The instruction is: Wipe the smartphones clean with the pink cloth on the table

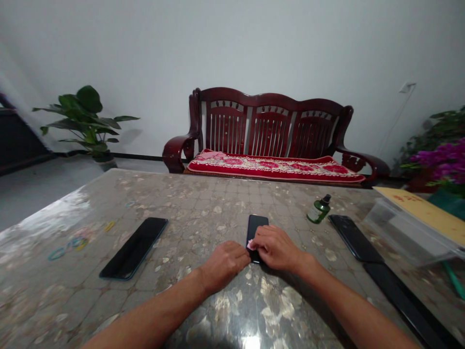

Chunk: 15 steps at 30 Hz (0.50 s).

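Note:
A black smartphone (258, 221) lies flat on the table in front of me, partly covered by my hands. My right hand (278, 246) is closed on a small pink cloth (250, 244), pressed against the phone's dark screen. At the phone's lower left edge, my left hand (225, 262) has its fingers drawn together and grips the side. Its fingertips are partly hidden from view. To the right stands a small green bottle (318, 210) with a black top.
Another phone (134, 249) lies at left, near several coloured bands (78, 242). On the right are a dark phone (356, 237), a long black device (410, 303) and a clear plastic box (395, 235) under a yellow board (425, 211). A wooden bench (272, 131) stands beyond the table (196, 203).

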Available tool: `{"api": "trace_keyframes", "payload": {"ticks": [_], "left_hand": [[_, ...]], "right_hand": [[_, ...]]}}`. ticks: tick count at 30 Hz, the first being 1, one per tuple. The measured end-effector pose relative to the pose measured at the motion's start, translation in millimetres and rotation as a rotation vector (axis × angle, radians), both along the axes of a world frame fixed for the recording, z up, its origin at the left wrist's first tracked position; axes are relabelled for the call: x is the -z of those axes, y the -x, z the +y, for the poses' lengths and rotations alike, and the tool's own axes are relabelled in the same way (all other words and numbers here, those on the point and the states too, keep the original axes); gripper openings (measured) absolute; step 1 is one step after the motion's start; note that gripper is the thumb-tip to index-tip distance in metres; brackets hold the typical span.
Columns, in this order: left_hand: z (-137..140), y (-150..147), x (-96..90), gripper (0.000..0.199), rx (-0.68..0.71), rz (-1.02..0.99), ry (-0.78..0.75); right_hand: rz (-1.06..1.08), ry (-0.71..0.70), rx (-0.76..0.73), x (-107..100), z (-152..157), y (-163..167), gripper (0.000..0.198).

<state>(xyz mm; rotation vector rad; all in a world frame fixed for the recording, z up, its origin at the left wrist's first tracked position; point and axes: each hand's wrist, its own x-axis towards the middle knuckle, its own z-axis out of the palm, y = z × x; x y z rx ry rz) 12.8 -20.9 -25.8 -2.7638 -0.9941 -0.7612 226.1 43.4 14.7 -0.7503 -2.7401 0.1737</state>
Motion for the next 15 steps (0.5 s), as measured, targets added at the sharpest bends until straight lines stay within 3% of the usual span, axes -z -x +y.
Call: {"api": "trace_keyframes", "payload": {"ticks": [6,12,15], "left_hand": [[0,1,2.6,0.027,0.002,0.010,-0.010],[0,1,4.8,0.027,-0.009,0.000,-0.011],[0,1,4.4,0.027,-0.009,0.003,0.000]], "right_hand": [[0.066,-0.031,0.200,3,12,-4,0.022],[0.009,-0.012,0.043,1,-4,-9,0.024],[0.017,-0.019,0.068,1,-2,-9,0.024]]}}
